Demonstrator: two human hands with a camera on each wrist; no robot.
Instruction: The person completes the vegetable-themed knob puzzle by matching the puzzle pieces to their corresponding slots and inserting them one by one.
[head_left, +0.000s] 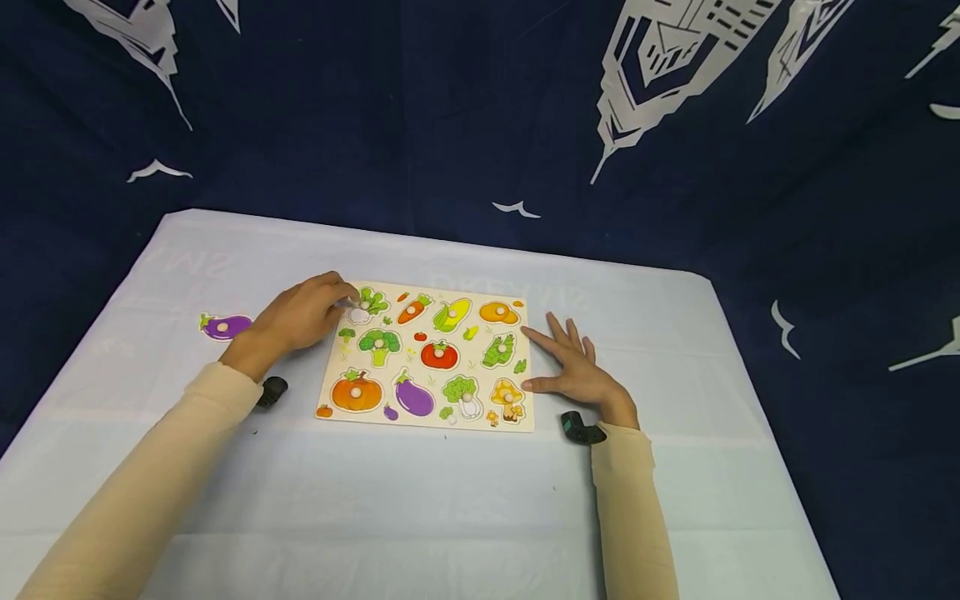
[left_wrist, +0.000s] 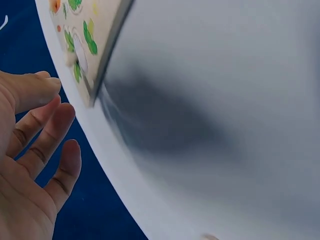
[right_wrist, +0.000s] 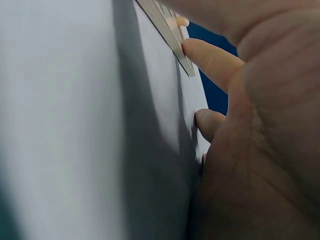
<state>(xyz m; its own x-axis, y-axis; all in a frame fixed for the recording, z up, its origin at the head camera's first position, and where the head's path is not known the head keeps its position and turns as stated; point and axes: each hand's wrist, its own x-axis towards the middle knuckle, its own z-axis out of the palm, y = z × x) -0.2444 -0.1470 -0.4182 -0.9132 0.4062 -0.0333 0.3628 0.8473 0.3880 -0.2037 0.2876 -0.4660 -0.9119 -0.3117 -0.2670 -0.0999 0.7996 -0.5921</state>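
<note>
A wooden vegetable puzzle board (head_left: 420, 422) lies on the table, its pictured pieces bearing small knobs. My left hand (head_left: 300, 315) is at the board's far left corner, beside the white turnip piece (head_left: 358, 316). In the left wrist view its fingers are loosely bent, with a visible gap to the knob (left_wrist: 71, 58). My right hand (head_left: 573, 362) is spread at the board's right side; its index fingertip and thumb touch the edge. Left of the board lies a loose purple eggplant piece (head_left: 225, 327). The eggplant picture (head_left: 415, 396) on the board shows no knob.
A white cloth (head_left: 420, 517) covers the table. Dark wrist devices (head_left: 581, 429) sit by both wrists. Behind the table hangs a navy curtain (head_left: 465, 125) with white building and bird prints. Other pieces, such as the tomato (head_left: 440, 357) and pumpkin (head_left: 357, 393), sit in the board.
</note>
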